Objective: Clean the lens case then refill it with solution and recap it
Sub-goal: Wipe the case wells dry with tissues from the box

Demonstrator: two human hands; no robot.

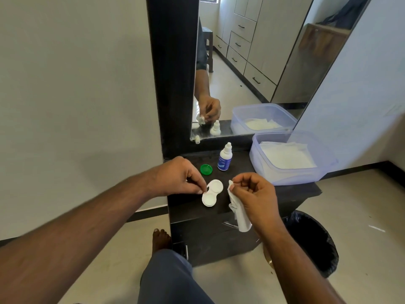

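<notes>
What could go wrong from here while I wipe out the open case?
The white twin-well lens case lies open on the dark dresser top, held only by a left hand fingertip pinch at its middle; wiping might flip it. The crumpled white tissue in the right hand could shed lint into the wells. The loose green round cap sits near the left hand and could be knocked off.

Pale walls (76,84), tiled floor (361,205), dark-framed mirror (252,62)
</notes>
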